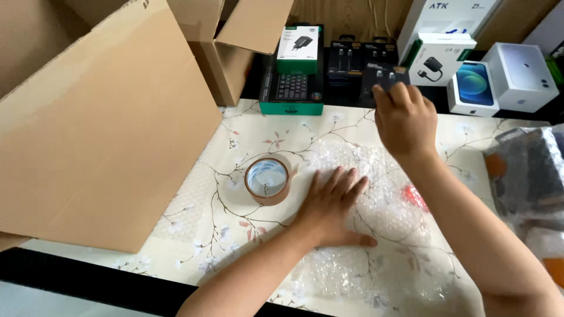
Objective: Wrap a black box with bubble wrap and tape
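My left hand (332, 202) lies flat, fingers spread, on a sheet of clear bubble wrap (376, 220) spread over the floral tablecloth (200, 235). My right hand (405, 120) reaches toward the back of the table, and its fingers are closed on a small dark cable package (383, 76). A roll of brown packing tape (267, 180) rests flat just left of my left hand.
A large open cardboard box (100, 123) fills the left side. Along the back stand a charger box (298, 50), a keyboard box (291, 91), dark cable packages (346, 58) and white phone boxes (520, 76). A bubble-wrapped bundle (529, 176) sits at the right edge.
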